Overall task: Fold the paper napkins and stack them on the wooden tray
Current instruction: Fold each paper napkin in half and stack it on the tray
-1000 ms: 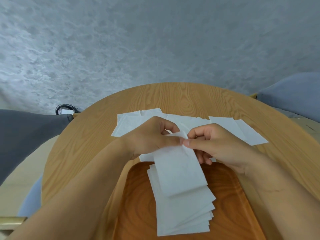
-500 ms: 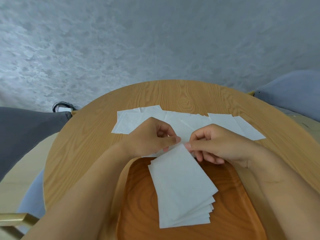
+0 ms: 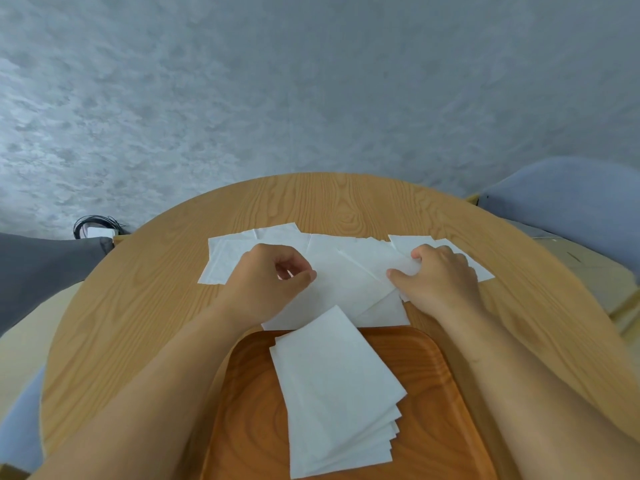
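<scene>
A stack of folded white napkins [image 3: 337, 393] lies on the wooden tray [image 3: 429, 393], close to me. Beyond the tray, several unfolded white napkins [image 3: 346, 268] overlap in a row on the round table. My left hand [image 3: 273, 278] hovers over the left part of that row, fingers loosely curled, with nothing in it. To the right, my right hand [image 3: 440, 282] pinches the edge of one unfolded napkin [image 3: 374, 261] between thumb and fingers. Part of the row is hidden under both hands.
The round wooden table [image 3: 145, 306] carries everything. A grey cushion [image 3: 38, 268] and a coil of black cable [image 3: 95, 226] sit at the left, a pale blue chair [image 3: 571, 202] at the right. A grey wall rises behind the table.
Both hands let go of the folded napkin, which now lies on top of the stack. They moved apart and forward to the unfolded napkins, and the right hand took hold of one.
</scene>
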Motion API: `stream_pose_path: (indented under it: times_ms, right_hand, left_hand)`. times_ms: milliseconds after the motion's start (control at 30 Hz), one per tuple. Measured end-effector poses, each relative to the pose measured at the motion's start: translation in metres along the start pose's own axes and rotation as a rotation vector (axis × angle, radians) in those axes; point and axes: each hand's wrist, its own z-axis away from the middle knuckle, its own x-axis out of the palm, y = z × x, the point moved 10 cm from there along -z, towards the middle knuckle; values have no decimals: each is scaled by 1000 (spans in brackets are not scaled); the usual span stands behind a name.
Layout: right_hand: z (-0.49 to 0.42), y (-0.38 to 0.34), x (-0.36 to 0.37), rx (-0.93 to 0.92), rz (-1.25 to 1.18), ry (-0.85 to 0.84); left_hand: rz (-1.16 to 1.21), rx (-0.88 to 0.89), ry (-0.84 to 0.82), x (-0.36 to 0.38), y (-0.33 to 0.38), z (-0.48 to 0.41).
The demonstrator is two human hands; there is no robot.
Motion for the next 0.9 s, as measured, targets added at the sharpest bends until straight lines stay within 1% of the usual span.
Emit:
stream_pose_path:
  times_ms: [67,167,300,433,500,567,633,700,767,833,900]
  right_hand:
    - [-3,5,-4,19,29,33]
    - [-7,8,-7,37,-12,76]
    - [-12,10,-5,54,-99,39]
    - [-9,5,0,37,-145,-6]
    - [-8,0,-1,6,-247,1]
    - [-4,-12,-9,-58,-494,18]
    - [4,-33,-19,-169,-708,1]
    - [16,-58,-23,-318,-776,-65]
    - [27,-74,-20,-398,-805,-145]
    - [26,-73,-13,-345,-858,-171]
    - [18,-59,-9,-245,-832,-115]
  left_hand:
    - [-96,-5,-20,2,-4,0]
    - [-193,-3,-51,7,-9,0]
    - [-194,-1,-111,14,-12,0]
    - [-210,-8,-110,16,-12,-1]
    - [-223,-1,-103,16,-11,-1]
    - [-225,-4,-84,15,-10,-2]
    - [-215,-11,-67,14,-11,-2]
    - [-198,-13,-66,14,-11,-2]
    - [-189,-19,-73,15,-11,-2]
    - [-190,-35,-71,14,-13,-2]
    - [-190,-46,-64,14,-15,-3]
